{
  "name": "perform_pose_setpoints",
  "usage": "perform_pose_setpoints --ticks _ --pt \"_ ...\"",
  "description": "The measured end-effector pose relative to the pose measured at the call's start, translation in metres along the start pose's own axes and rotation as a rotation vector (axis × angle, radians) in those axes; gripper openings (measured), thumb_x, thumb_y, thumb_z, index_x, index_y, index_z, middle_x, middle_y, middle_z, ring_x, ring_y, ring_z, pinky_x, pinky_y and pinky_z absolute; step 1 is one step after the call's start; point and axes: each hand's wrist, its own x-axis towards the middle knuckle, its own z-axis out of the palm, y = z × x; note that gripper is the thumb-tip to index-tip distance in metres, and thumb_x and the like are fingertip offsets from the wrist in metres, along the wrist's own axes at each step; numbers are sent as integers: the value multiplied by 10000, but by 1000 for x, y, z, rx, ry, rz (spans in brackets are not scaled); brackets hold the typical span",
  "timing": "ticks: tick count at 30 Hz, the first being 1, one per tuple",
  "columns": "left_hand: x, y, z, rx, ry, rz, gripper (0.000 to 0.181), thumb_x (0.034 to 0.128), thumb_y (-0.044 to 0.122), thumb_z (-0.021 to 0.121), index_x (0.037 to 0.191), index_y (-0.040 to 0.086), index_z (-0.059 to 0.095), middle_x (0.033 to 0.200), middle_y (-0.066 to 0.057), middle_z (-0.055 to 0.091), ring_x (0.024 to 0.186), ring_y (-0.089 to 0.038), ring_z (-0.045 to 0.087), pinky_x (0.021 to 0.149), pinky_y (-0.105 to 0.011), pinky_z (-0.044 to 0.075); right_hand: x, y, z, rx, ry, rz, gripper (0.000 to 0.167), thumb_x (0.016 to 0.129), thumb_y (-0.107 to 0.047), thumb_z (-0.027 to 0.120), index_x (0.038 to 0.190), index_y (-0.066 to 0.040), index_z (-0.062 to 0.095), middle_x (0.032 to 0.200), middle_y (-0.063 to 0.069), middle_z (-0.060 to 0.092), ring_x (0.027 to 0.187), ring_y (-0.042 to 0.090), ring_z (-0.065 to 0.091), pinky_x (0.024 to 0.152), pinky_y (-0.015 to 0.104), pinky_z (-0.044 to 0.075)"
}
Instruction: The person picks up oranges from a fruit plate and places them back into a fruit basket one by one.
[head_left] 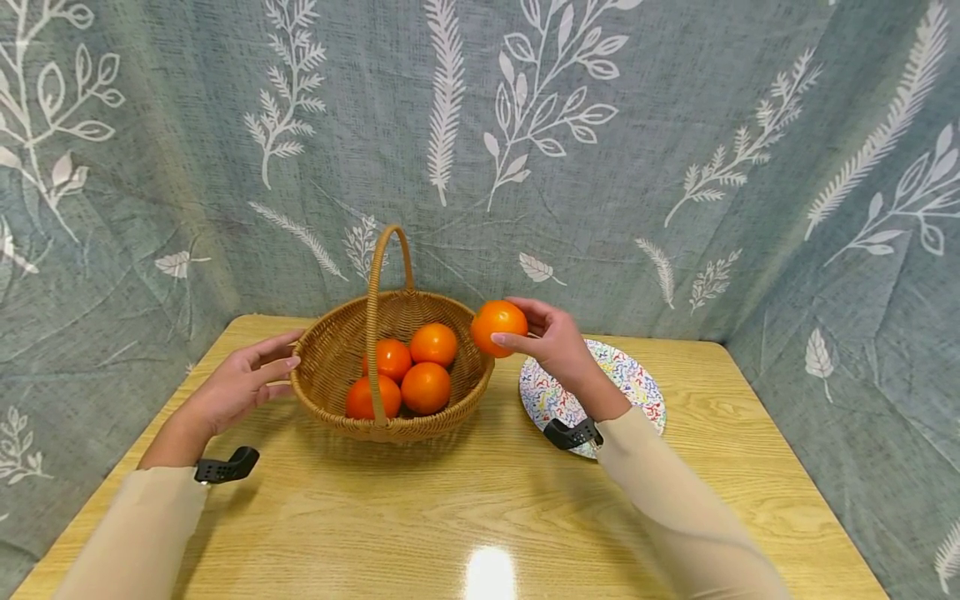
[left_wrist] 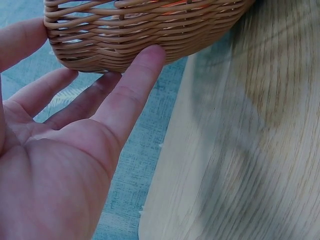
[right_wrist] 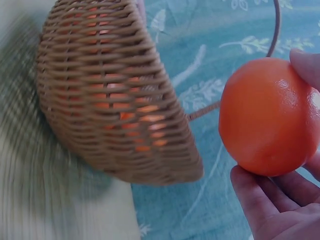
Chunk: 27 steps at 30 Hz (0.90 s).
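Note:
My right hand (head_left: 551, 337) holds an orange (head_left: 498, 327) between thumb and fingers, beside the right rim of a wicker basket (head_left: 315, 400). In the right wrist view, the held orange (right_wrist: 270, 117) is apart from the basket's woven side (right_wrist: 100, 90). Several more oranges (head_left: 426, 387) lie inside the basket, under its tall arched handle (head_left: 372, 325). At the basket's left side, my left hand (head_left: 236, 383) touches the outer wall with its fingertips. The left wrist view shows these extended fingers (left_wrist: 132, 90) against the weave (left_wrist: 100, 35), not wrapped round the rim.
A round plate with a colourful pattern (head_left: 630, 379) lies on the wooden table (head_left: 375, 517) to the right, partly hidden by my right forearm. A grey-blue curtain with white leaf patterns (head_left: 480, 250) hangs behind the table and along both sides.

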Motion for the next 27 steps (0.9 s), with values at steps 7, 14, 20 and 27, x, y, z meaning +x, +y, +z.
perform_pose_setpoints --ticks 7,14,20,27 --pt "2 1 1 20 1 -13 679 1088 166 523 1631 -17 159 1298 -49 492 1116 -43 646 892 -267 618 9 -4 12 30 -16 -12 598 869 -128 817 1427 -108 601 1381 115 648 1213 259 665 935 293 602" --pt "2 1 0 23 -2 -13 683 1087 171 526 1632 -15 158 1297 -53 494 1114 -47 648 896 -269 618 20 -5 25 77 -31 -18 573 875 -106 804 1414 -91 610 1355 139 663 1168 239 688 954 302 597" --pt "1 1 0 13 -6 -11 673 1088 154 520 1633 -11 163 1289 -28 513 1115 -53 651 898 -279 620 25 -8 38 98 -36 -23 561 873 -79 801 1402 -72 617 1345 154 670 1134 223 699 932 280 598" --pt "0 0 0 5 -3 -10 669 1088 144 515 1634 -7 160 1301 -35 508 1116 -55 654 887 -275 622 34 -10 54 93 -55 -1 578 864 -96 823 1405 -98 618 1350 117 672 1155 236 690 934 307 606"
